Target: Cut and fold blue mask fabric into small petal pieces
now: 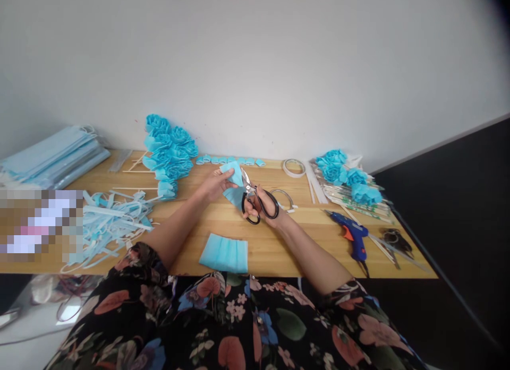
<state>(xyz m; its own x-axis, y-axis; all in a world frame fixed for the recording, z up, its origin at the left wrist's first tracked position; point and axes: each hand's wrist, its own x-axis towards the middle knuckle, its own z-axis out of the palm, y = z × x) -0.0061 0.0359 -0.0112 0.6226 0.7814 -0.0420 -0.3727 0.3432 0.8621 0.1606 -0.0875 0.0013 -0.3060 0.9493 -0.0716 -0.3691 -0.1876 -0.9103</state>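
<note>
Between the thumb and fingers of my left hand is a small piece of light-blue mask fabric, held above the table. My right hand grips black-handled scissors, with fingers through the loops. The metal blades point up and away, against the right edge of the fabric; whether they are cutting cannot be made out. Another blue fabric piece lies beneath my hands, partly hidden. Nearer to me a folded blue fabric piece lies flat at the front edge of the wooden table.
Blue fabric flowers on sticks and a heap of cut strips lie left, before stacked masks. Small folded pieces line the back. Right are a tape roll, more flowers and a blue glue gun.
</note>
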